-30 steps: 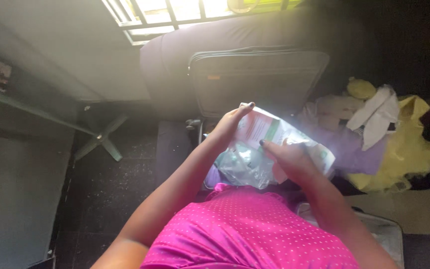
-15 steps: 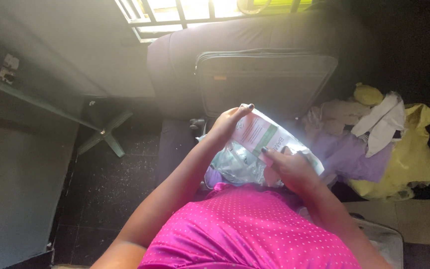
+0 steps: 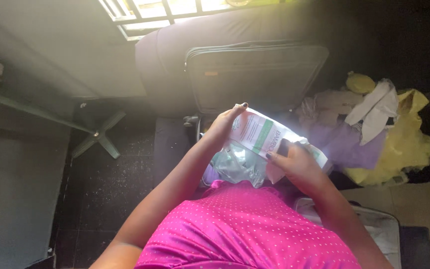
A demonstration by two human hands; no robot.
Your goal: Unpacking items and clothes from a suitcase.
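My left hand (image 3: 225,123) grips the upper left edge of a white, green and red printed plastic packet (image 3: 261,135) held in front of my chest. My right hand (image 3: 294,162) holds the packet's lower right part, thumb on top beside a small dark patch. Crumpled clear plastic (image 3: 237,164) hangs under the packet between my arms. I wear a pink dotted top (image 3: 245,224).
A dark suitcase (image 3: 252,74) stands against a dark sofa under a barred window (image 3: 160,12). A pile of purple, white and yellow clothes (image 3: 374,129) lies to the right. A chair base (image 3: 100,134) stands on the dark floor at left. A grey bag (image 3: 379,226) lies at lower right.
My right hand has slid right and down along the packet, showing more of its printed face. My left hand keeps its hold on the top edge. The view shifted slightly.
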